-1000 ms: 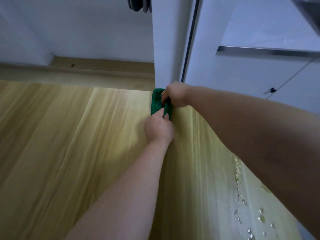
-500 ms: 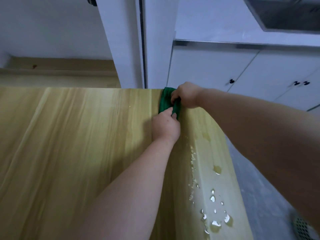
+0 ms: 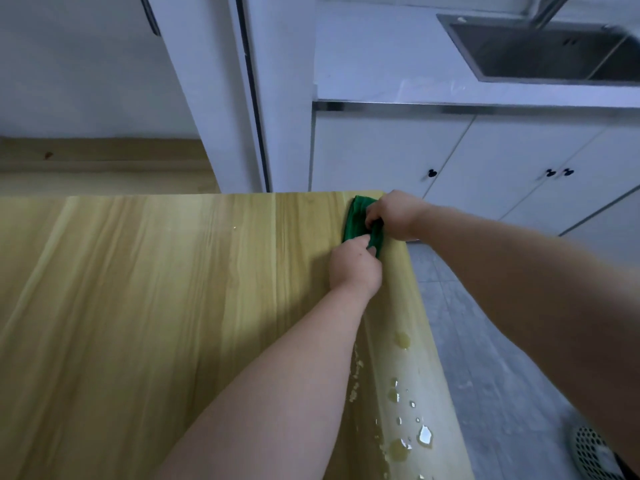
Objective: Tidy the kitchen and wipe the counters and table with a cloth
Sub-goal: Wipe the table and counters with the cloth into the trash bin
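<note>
Your left hand [image 3: 355, 268] and right hand [image 3: 394, 214] both grip the green cloth [image 3: 360, 221] at the counter [image 3: 173, 289] corner, with water drops [image 3: 405, 427] left to wipe.

- Over on the far right, a dark steel sink [image 3: 554, 53], its basin sunk low and in shadow.
- A metal tap [image 3: 550, 8] leans in over its back edge, blurred and cut off at the top.
- Below that, white cabinet doors [image 3: 381, 150], with one black knob [image 3: 431, 173] on its own and a pair of black knobs [image 3: 558, 172] side by side.
- A thin metal trim [image 3: 450, 107] runs just above the doors.
- In the middle, a white column [image 3: 277, 98] with a dark strip [image 3: 254, 98] running down it.
- To the left, a wooden ledge [image 3: 104, 161] lies along the white wall [image 3: 69, 64].
- Grey floor tiles [image 3: 485, 341] lie on the right.
- A white perforated thing [image 3: 588, 452] sits on them at the bottom corner, half out of sight.
</note>
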Demonstrator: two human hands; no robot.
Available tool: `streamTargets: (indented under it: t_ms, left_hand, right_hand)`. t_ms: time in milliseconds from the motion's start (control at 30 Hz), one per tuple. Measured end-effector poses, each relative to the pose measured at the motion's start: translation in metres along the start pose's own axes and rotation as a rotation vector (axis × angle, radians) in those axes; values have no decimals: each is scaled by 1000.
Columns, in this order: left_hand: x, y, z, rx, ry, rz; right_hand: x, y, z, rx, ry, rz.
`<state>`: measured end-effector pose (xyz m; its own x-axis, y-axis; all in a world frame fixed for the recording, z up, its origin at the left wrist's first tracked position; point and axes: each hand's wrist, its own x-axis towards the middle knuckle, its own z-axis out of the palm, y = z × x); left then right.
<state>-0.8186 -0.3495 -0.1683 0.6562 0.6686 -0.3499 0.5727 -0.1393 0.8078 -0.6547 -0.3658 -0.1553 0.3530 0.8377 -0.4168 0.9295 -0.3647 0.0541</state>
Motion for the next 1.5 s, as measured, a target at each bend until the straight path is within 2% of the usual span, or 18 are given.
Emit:
streamTargets:
  t_ms: [133,233,467,567,700,833,933,1033,1133,1267,1400,1500]
  left_hand:
    - [1,8,-29,-48,-11,-5]
    - [-3,7,-60,-91,85,11]
    - [-17,-6,-149,-165,336,30]
    - [-18,-25,-196,-100,498,44]
    - [-14,-71,-259,116,718,65]
    - [-14,-121,-321,303,839,73]
    - [-15,-162,-342,451,795,30]
    - [-14,-198,-336,483,638,-75]
    - [-2,-213,-323,403,550,-188]
    - [11,-206,-307,420,561,-210]
    - [16,-185,-279,450,481,-172]
    - [16,-164,-252,416,434,-114]
  right_hand:
    - [-2,-11,-15,30,67,35]
    - [4,-34,-36,88,189,-10]
    - [45,-122,-96,158,333,-212]
    - [67,-175,-119,166,388,-310]
    - [100,-257,-143,84,406,-434]
    - [128,-341,-153,33,453,-557]
    - [140,-380,-142,-82,448,-664]
    - [150,-396,-117,-223,331,-722]
    - [162,-397,-99,-233,198,-683]
    - [160,-384,-103,-302,172,-614]
    - [156,-359,-102,-340,104,-463]
    - [144,-326,-101,-419,79,-449]
